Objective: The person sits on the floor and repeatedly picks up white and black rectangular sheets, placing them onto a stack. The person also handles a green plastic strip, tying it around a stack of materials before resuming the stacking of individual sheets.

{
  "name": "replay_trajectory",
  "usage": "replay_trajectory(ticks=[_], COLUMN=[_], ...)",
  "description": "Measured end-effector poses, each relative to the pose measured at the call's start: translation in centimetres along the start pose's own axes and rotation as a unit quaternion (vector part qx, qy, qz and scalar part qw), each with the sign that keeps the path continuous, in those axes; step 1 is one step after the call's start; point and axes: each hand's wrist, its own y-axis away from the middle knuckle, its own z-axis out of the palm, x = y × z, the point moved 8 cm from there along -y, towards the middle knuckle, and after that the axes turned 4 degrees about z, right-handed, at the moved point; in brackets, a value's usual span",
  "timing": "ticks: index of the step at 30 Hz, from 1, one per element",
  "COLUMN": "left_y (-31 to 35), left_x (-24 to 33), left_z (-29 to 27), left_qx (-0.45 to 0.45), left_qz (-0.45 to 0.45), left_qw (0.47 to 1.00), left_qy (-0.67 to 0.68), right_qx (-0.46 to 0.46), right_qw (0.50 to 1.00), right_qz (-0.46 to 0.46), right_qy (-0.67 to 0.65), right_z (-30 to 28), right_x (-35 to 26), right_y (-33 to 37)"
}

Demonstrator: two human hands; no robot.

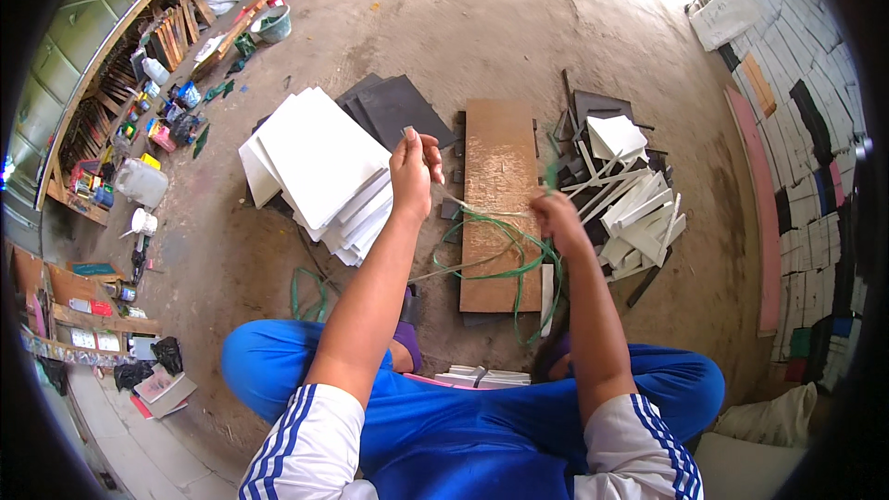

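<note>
Before me a long brown wooden board [500,287] lies on the ground, its middle scuffed and shiny. Loops of green and pale plastic twine [519,270] trail loosely across it. Above the board's left side my left hand [415,174] is raised, closed with its fingers curled round a pale strand. That strand runs over the board toward my right hand [559,222], closed on the twine at the board's right edge, where a blurred green length rises. A white strip [547,301] lies beside the board near my right wrist.
White sheets [319,162] are stacked left of the board, with black sheets [403,109] behind. White and black offcuts [639,222] heap up on the right. Containers and a bucket [271,25] line the far left. A stacked wall [806,204] of pale pieces stands right.
</note>
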Motion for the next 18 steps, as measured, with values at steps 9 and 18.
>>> replay_trajectory(ticks=[9, 18], left_y=[-1.4, 0.2], left_x=[-2.3, -6.2], left_z=[-4.0, -6.7], left_qx=[-0.05, -0.136], left_qz=[-0.035, -0.165], left_qw=[0.912, 0.868], left_qy=[-0.406, -0.449], right_qx=[-0.251, 0.117], right_qw=[0.754, 0.822], right_qz=[0.138, -0.039], right_qy=[0.591, 0.556], right_z=[2.3, 0.5], right_x=[17.4, 14.4], right_y=[-2.3, -10.7])
